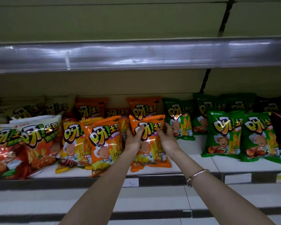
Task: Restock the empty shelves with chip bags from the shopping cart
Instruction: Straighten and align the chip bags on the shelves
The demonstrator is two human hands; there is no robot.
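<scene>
Neighbour: second orange bag [104,143] just beside mine, perhaps touching; my wrist hides the gap.
My left hand [134,138]: curls round the orange chip bag [150,153], left edge.
My right hand [166,138]: grips its right edge; it stands at the shelf [193,161] front.
Room: bare strip, then green bags [224,135].

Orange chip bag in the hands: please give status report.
Left hand and right hand grip orange chip bag by its sides. Bag rests on shelf, front row. Nothing blocks it.

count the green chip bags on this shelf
5. Two green bags in front at right; a third beside the right hand; two more behind. Others may be hidden behind.
</scene>
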